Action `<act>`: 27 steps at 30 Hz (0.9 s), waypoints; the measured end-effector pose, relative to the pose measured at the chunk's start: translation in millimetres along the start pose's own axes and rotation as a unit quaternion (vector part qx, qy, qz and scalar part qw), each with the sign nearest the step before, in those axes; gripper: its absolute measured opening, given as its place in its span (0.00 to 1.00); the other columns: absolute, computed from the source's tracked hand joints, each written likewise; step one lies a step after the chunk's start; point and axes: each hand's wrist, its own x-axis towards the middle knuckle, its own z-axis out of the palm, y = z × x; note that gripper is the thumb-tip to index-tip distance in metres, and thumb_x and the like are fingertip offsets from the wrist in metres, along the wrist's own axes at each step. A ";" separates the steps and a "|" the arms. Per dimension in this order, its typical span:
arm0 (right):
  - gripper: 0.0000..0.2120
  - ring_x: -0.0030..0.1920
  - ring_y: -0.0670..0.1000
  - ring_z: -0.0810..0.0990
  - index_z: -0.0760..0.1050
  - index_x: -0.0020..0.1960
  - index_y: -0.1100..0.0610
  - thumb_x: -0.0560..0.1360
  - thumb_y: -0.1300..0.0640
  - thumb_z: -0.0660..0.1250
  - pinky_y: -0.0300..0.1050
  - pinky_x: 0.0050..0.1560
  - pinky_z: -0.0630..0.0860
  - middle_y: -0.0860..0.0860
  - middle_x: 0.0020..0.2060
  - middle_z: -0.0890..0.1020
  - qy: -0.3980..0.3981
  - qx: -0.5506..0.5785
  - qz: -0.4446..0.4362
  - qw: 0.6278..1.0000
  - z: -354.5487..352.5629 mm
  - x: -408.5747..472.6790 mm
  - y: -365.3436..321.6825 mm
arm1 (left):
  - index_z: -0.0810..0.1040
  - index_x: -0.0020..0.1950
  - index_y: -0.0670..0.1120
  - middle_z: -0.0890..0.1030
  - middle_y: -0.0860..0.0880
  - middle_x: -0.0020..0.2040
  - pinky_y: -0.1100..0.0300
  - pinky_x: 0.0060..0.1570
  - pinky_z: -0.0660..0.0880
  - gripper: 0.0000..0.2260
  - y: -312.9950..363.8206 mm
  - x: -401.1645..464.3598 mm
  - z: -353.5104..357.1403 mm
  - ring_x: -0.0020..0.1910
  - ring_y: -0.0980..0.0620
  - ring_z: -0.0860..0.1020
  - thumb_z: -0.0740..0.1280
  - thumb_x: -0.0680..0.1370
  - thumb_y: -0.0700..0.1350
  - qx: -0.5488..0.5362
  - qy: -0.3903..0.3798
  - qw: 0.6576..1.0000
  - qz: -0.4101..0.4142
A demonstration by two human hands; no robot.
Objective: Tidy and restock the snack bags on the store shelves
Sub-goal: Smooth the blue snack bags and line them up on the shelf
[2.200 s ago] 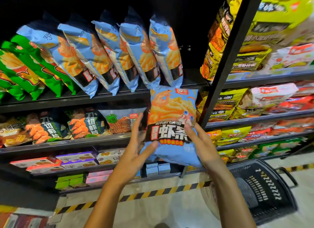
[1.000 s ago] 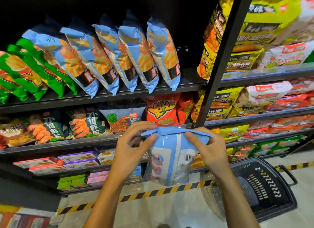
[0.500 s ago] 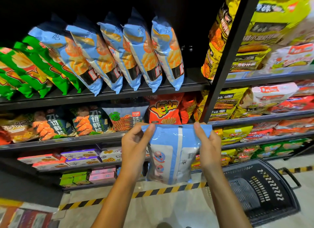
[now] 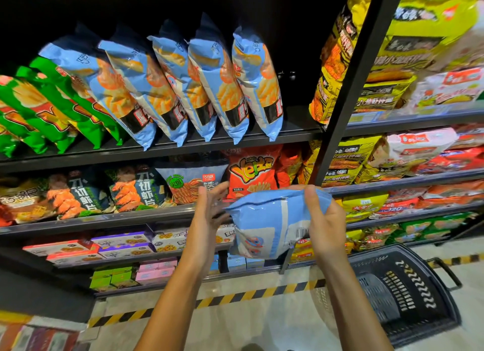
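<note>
The right hand (image 4: pixel 323 219) grips a light blue snack bag (image 4: pixel 267 222) by its top right corner, thumb curled over the near face and fingers behind. The bag hangs in front of the shelves with its back side toward the camera, showing a centre seam and a barcode. It sits level with the second shelf (image 4: pixel 104 217) from the top, in front of an orange bag (image 4: pixel 251 171) standing there.

The left hand (image 4: pixel 209 206) is just beside the bag's left edge, fingers straight and spread, palm turned toward the bag; whether it touches the bag is hard to tell, but it holds nothing.

On the top shelf (image 4: pixel 183 147) five matching blue bags (image 4: pixel 183 80) lean in a row, tilted to the left, with green bags (image 4: pixel 49 107) beside them on the left. A bare stretch of that shelf lies to the right of the last blue bag, up to the black upright post (image 4: pixel 351 88). Yellow bags (image 4: pixel 419 49) fill the next bay. A black basket (image 4: pixel 408 293) stands on the floor at lower right.
</note>
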 end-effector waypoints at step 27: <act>0.22 0.73 0.40 0.70 0.74 0.72 0.42 0.79 0.49 0.71 0.51 0.74 0.70 0.37 0.70 0.76 -0.252 -0.209 -0.010 0.945 -22.3 0.5 13.2 | 0.40 0.81 0.67 0.81 0.55 0.67 0.52 0.63 0.79 0.55 -26.5 5.8 -8.1 0.66 0.54 0.80 0.74 0.70 0.36 -0.058 -0.053 0.996 0.032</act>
